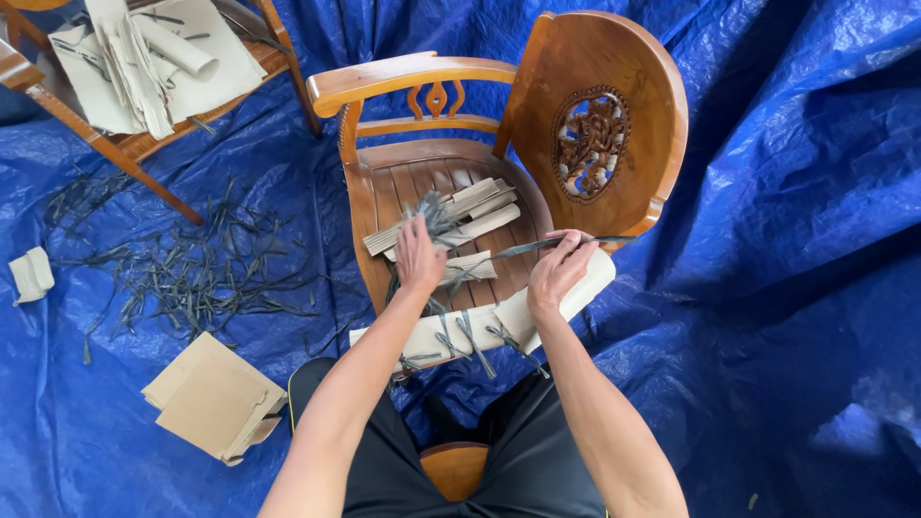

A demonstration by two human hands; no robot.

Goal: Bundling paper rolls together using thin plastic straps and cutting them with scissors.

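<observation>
The right hand (559, 271) pinches one dark strip (537, 246) between thumb and fingertips; the strip's long axis runs nearly level across the view, from the loose bundle of strips (434, 216) on the left toward the carved chair back (597, 134) on the right, with its free end projecting past the hand toward that back. The left hand (418, 257) is placed over the bundle, fingers curled down into it — whether they are closed on a strip or only resting on the bundle cannot be determined from this view. The bundle lies on the slatted chair seat (408, 182) on top of a fan of pale flat strips (470, 213), so the left hand is the nearer one to the supply and the right hand holds the single strip clear of it. Just in front of both hands, a pale sheet (436, 336) lies across the seat's front edge with short dark strips on it. Off to the left, more dark strips (192, 273) lie scattered on the blue tarp (767, 288), near a stack of cardboard pieces (216, 398).
</observation>
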